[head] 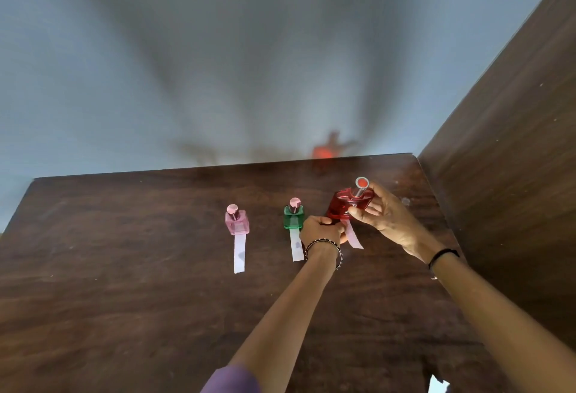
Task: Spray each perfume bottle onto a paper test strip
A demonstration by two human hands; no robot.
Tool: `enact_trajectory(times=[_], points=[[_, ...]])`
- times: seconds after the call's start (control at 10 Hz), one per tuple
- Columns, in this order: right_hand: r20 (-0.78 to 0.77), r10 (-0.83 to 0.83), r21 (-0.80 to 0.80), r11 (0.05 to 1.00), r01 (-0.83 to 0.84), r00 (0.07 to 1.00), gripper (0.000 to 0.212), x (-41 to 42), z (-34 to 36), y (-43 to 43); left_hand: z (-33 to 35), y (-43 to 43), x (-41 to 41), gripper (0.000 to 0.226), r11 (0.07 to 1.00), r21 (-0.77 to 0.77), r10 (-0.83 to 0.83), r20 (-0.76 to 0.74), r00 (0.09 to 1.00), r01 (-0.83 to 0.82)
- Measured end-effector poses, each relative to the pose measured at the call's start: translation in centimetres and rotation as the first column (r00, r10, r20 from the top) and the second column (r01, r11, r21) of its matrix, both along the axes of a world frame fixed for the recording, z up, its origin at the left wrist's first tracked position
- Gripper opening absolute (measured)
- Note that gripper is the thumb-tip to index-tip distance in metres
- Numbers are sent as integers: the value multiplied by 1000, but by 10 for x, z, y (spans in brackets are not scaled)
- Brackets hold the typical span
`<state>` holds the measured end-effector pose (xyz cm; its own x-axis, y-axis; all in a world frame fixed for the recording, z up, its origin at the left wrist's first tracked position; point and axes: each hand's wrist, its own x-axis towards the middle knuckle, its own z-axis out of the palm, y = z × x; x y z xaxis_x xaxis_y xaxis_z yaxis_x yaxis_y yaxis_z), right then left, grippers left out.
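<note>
Three perfume bottles are on the dark wooden table [124, 283]. A pink bottle [237, 220] stands at the left with a white paper strip [239, 253] lying in front of it. A green bottle [293, 215] stands in the middle with its own strip [296, 246]. My right hand [385, 219] is shut on a red bottle [346, 205], lifted and tilted, its cap off. My left hand [321, 230] pinches a third paper strip [353, 236] just below the red bottle.
A blue-grey wall rises behind the table's far edge. A brown wooden panel [514, 143] stands upright along the right side. A scrap of white paper [438, 385] lies near the bottom right corner.
</note>
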<state>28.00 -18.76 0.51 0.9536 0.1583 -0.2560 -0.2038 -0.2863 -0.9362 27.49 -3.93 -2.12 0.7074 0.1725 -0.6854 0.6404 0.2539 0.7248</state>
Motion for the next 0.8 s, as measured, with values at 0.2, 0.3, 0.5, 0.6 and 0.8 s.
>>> enact_trajectory(times=[0.2, 0.3, 0.5, 0.6, 0.8], points=[[-25, -21, 12, 1000, 22, 999, 52, -4, -4, 1, 3, 2, -5, 30, 999, -28, -28, -6, 1000, 28], [-21, -27, -24, 999, 26, 999, 52, -4, -11, -2, 5, 3, -11, 31, 998, -36, -50, -26, 998, 49], [-29, -122, -95, 988, 119, 992, 53, -13, -28, -6, 2, 7, -28, 28, 998, -18, -59, -42, 997, 58], [6, -180, -114, 977, 179, 984, 51, -25, -31, -4, 2, 8, -37, 27, 998, -21, -59, -43, 997, 59], [32, -272, -196, 942, 273, 962, 52, -60, -43, 3, 3, 8, -65, 25, 996, -52, -75, -33, 997, 73]])
